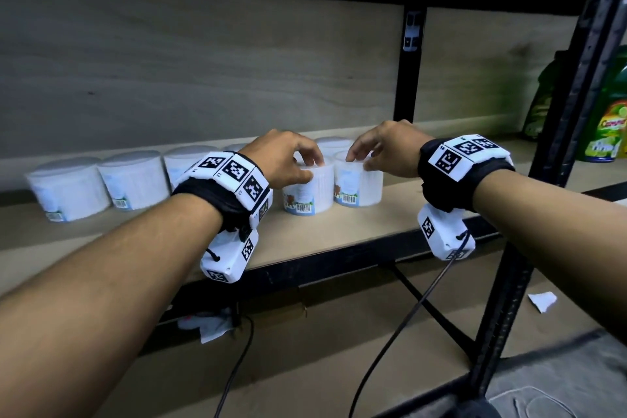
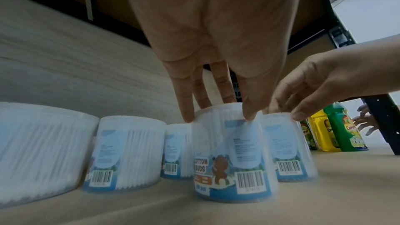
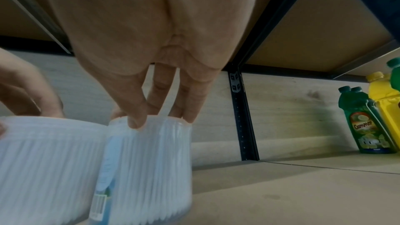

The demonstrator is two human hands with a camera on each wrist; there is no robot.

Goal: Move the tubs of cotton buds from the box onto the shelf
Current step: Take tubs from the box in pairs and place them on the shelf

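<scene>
Head view | left hand and right hand each pinching a cotton-bud tub rim on shelf | likely light, smooth plastic; best gripped at lid edge

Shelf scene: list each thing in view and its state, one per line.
Left hand: grips the left front tub by its top.
Right hand: grips the right front tub by its top.
Left front tub: upright on the shelf.
Right front tub: upright on the shelf.
Other tubs: upright in a row.
Green bottle: upright, capped.
</scene>
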